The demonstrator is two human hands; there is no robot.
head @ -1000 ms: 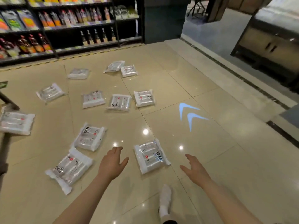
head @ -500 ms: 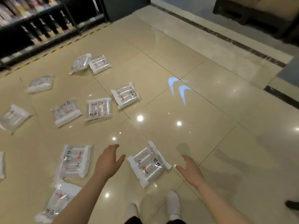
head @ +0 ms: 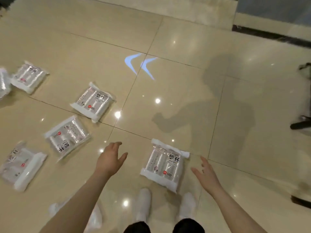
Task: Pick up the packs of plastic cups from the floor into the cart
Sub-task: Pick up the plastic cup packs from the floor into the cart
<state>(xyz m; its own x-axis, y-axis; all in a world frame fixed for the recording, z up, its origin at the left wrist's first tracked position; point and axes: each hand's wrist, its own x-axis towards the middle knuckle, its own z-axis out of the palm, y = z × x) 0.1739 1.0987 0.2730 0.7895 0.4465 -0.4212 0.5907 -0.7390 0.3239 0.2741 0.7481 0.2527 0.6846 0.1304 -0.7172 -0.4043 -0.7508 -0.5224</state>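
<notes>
A clear pack of plastic cups point(head: 165, 165) with white ends lies on the beige floor tiles just ahead of my feet. My left hand point(head: 110, 158) hovers to its left, fingers spread, holding nothing. My right hand point(head: 206, 175) hovers to its right, palm turned inward, also with nothing in it. Neither hand touches the pack. More packs lie to the left: one point(head: 93, 102) further ahead, one point(head: 68, 137) beside my left hand, one point(head: 21, 165) near the left edge, one point(head: 29, 76) far left. The cart is out of sight.
My two white-shoed feet point(head: 144, 206) stand right behind the nearest pack. Another pack point(head: 94, 217) lies partly under my left forearm. A blue double arrow point(head: 139, 64) is projected on the floor. Dark objects point(head: 301, 125) sit at the right edge. A dark floor strip point(head: 269, 35) runs at the top right.
The view has tilted further down and swung right; shelves have left the frame. Both hands have spread wider apart on either side of the nearest pack, which now lies closer to my feet.
</notes>
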